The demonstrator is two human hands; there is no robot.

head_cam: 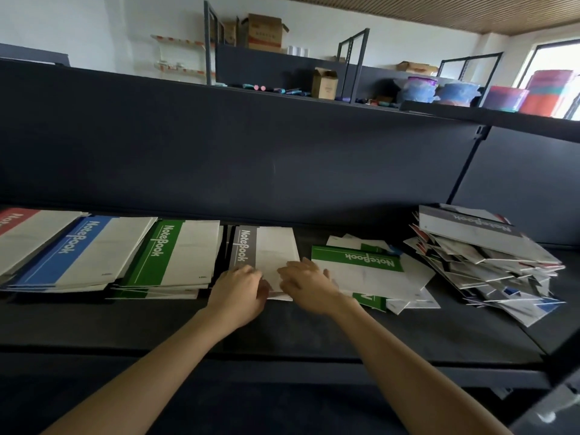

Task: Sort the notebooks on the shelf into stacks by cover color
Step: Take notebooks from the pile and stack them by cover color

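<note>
Four sorted stacks lie along the dark shelf [157, 321]: a red-banded stack [18, 233] at far left, a blue stack [81, 249], a green stack [175, 252] and a grey-banded stack [266, 246] in the middle. My left hand [240, 288] rests on the near left corner of the grey stack with fingers curled at its edge. My right hand [306, 282] lies on the stack's near right edge, fingers spread over the top cover. Right of my hands lies a loose green notebook [361, 268] on other scattered ones. A tall unsorted pile [489, 262] sits at far right.
The shelf's dark back panel [251, 158] rises behind the stacks, and an upright post [467, 164] stands near the unsorted pile. Higher shelves hold cardboard boxes [265, 32] and coloured containers [458, 92]. Bare shelf surface runs along the front edge.
</note>
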